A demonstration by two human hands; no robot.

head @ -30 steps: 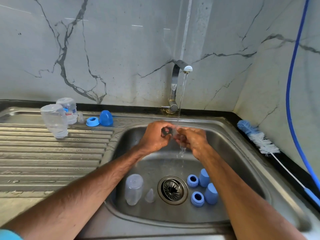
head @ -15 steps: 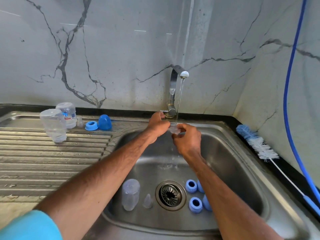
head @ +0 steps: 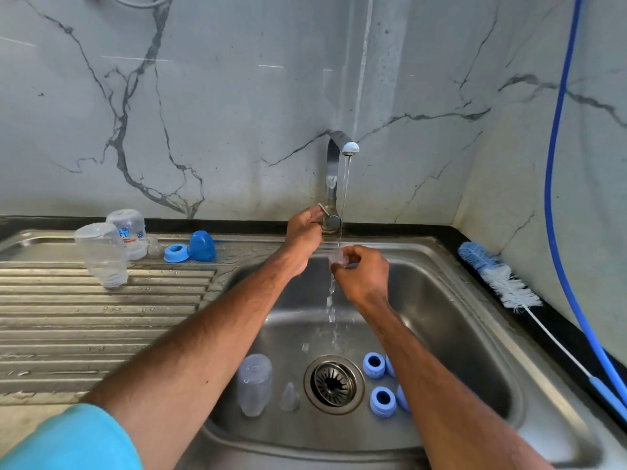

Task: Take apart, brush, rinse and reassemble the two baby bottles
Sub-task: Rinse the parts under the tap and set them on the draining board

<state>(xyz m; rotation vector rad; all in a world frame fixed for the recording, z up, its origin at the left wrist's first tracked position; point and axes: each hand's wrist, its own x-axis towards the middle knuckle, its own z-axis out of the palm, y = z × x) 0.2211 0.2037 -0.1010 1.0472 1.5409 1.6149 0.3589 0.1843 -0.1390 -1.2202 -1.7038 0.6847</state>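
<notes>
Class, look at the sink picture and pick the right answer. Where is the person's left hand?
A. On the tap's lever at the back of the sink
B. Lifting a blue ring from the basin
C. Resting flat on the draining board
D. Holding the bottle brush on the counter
A: the left hand grips the lever at the base of the tap, while the right hand holds a small clear part under the running water.

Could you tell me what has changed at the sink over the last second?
The left hand let go of the small clear part and moved back to the tap lever. The right hand alone now holds that part under the stream. Water still runs; the bottles, rings and brush have not moved.
</notes>
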